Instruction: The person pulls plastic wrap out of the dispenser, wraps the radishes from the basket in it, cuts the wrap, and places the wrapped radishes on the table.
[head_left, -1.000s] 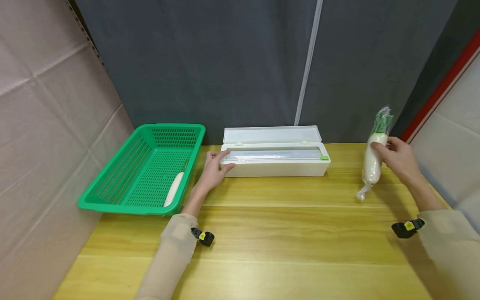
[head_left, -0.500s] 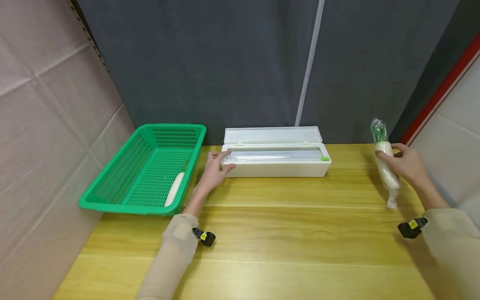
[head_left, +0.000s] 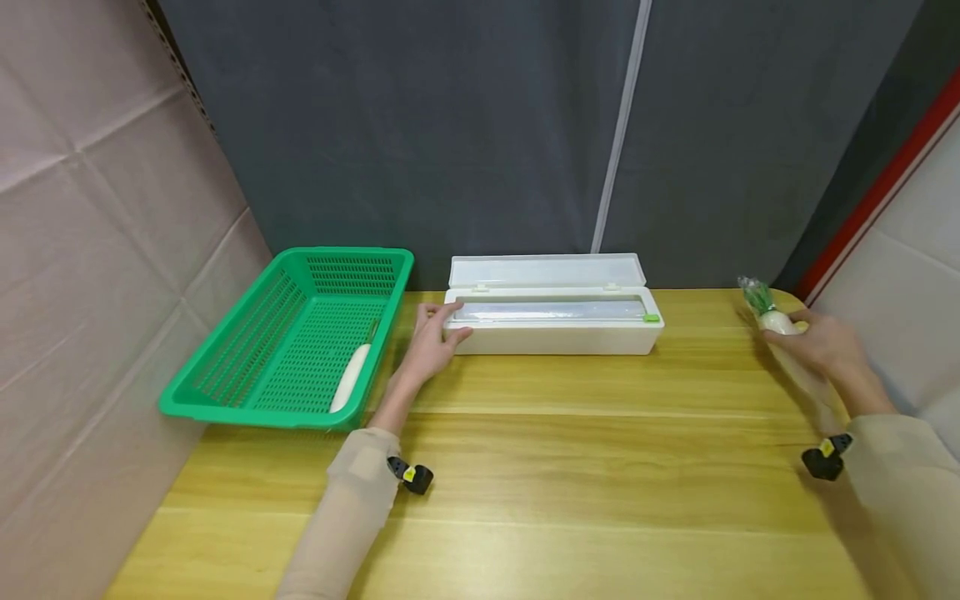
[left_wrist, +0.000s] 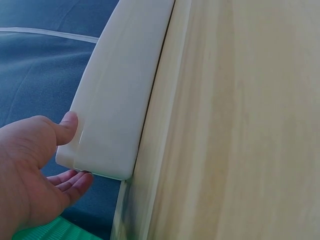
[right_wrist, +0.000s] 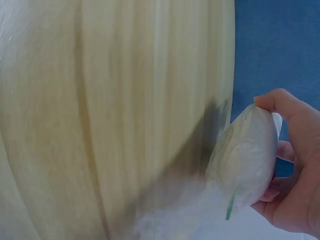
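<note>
At the right end of the table my right hand [head_left: 828, 348] holds a white radish [head_left: 776, 322] wrapped in clear film, its green stalks pointing to the back. In the right wrist view the thumb and fingers grip the film-covered radish [right_wrist: 245, 160] from its sides. Most of its body is hidden behind the hand in the head view. My left hand [head_left: 429, 346] holds the left end of a white cling film box [head_left: 555, 339], lid up. Thumb and fingers lie on either side of the box corner [left_wrist: 110, 140] in the left wrist view.
Left of the box stands a green perforated basket [head_left: 174, 400], with an unwrapped white radish [head_left: 349, 379] lying along its right wall. A green slider [head_left: 650, 318] sits at the box's right end. Dark fabric [head_left: 450, 125] hangs behind the wooden table [head_left: 570, 483]; light walls flank it.
My right hand has moved right and lowered the wrapped radish toward the table, its body turning so the lower end points toward me. The left hand stays at the box.
</note>
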